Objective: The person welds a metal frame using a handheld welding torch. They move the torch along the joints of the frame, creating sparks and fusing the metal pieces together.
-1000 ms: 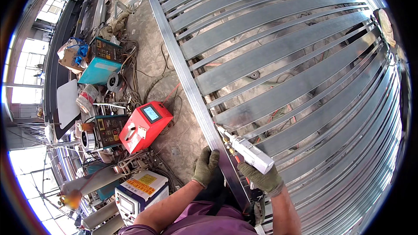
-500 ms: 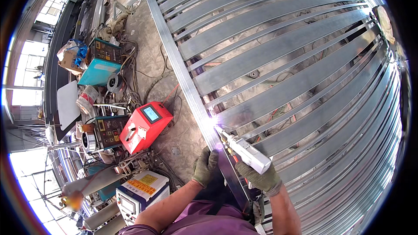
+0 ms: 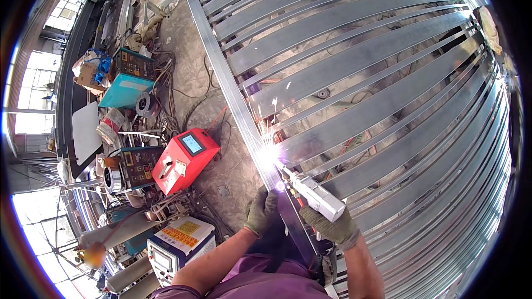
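My right hand, in a grey-green work glove, is closed around a white handheld welding gun. The gun's nozzle points up and left at a bright weld spot on the long metal side rail, where a flat slat meets it. Sparks fly upward from this glare, which hides the joint itself. At the rail's left edge, just below the weld, is my left hand, gloved alike. Its fingers are bent together against the rail, with the grip partly hidden.
Many parallel metal slats and bars fill the right side. On the floor at left stand a red machine with a screen, teal welding machines and a white-and-blue cabinet. Cables and a wire spool lie near them.
The weld glare has grown larger and brighter, and sparks now spray upward from it. Both hands and the welding gun have stayed nearly where they were.
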`<state>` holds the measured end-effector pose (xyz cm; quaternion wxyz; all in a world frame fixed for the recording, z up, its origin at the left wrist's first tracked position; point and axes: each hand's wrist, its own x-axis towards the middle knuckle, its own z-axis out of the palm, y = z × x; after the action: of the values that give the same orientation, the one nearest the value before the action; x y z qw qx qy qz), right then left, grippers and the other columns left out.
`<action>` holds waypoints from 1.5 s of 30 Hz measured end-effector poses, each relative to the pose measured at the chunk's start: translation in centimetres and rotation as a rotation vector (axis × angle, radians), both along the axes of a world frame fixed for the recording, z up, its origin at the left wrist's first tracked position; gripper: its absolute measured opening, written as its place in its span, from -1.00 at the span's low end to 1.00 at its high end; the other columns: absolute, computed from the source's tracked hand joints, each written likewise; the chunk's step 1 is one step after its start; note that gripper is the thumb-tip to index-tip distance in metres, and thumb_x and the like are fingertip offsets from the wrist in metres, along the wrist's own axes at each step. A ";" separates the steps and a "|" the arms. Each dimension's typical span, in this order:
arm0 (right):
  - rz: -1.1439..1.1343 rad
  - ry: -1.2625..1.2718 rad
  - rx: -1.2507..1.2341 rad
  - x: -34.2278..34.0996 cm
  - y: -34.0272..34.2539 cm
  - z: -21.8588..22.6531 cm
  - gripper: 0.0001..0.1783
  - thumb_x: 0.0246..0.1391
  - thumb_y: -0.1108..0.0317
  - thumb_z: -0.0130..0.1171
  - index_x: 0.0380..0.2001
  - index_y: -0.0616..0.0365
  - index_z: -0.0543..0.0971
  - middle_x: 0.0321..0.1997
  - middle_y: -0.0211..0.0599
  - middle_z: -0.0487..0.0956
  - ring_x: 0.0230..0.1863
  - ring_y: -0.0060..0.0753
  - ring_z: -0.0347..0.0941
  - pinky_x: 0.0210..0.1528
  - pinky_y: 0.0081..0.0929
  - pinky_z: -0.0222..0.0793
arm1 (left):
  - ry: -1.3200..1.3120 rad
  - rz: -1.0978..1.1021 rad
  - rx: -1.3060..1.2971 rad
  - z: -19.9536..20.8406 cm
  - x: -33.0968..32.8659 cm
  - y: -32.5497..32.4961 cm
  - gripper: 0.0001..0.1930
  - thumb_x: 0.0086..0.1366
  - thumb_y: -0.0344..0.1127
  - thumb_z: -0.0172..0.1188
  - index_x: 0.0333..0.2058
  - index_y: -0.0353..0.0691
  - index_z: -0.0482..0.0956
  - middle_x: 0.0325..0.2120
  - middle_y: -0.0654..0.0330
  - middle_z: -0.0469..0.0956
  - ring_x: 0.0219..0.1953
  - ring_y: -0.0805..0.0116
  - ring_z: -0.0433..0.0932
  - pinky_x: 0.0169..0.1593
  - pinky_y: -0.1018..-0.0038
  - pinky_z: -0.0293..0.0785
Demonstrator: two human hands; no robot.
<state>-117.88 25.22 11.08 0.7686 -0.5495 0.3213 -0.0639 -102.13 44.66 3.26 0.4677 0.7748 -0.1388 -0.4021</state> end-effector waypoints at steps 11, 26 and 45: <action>-0.001 -0.027 -0.053 0.2 -0.1 0.5 -0.53 0.17 0.43 0.56 0.14 0.22 0.71 0.00 -0.32 0.80 -0.01 -0.52 0.75 0.01 -0.49 0.67 | 0.063 0.051 -0.052 -0.3 -0.2 0.1 -0.71 0.68 -0.16 0.09 0.10 -0.26 0.58 -0.14 0.28 0.61 -0.11 0.46 0.50 -0.01 0.42 0.52; 0.049 -0.026 -0.054 0.0 -0.4 0.9 -0.52 0.21 0.49 0.51 0.18 0.26 0.67 0.05 -0.31 0.78 0.01 -0.54 0.72 0.06 -0.47 0.71 | 0.034 0.024 0.001 -1.5 -0.1 0.8 -0.62 0.66 -0.05 0.14 0.23 -0.15 0.56 -0.26 0.32 0.66 -0.24 0.52 0.56 -0.11 0.42 0.53; 0.028 0.034 -0.006 -0.6 0.2 0.5 -0.51 0.19 0.39 0.57 0.17 0.23 0.70 0.04 -0.32 0.80 0.00 -0.56 0.73 0.02 -0.49 0.69 | 0.115 0.009 0.001 0.0 0.2 0.3 -0.62 0.69 -0.02 0.06 0.13 -0.23 0.52 -0.11 0.26 0.56 -0.06 0.41 0.48 0.05 0.39 0.50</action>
<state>-118.44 25.41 11.59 0.7621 -0.5573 0.3265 -0.0450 -101.90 44.93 3.23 0.4761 0.7514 -0.1082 -0.4439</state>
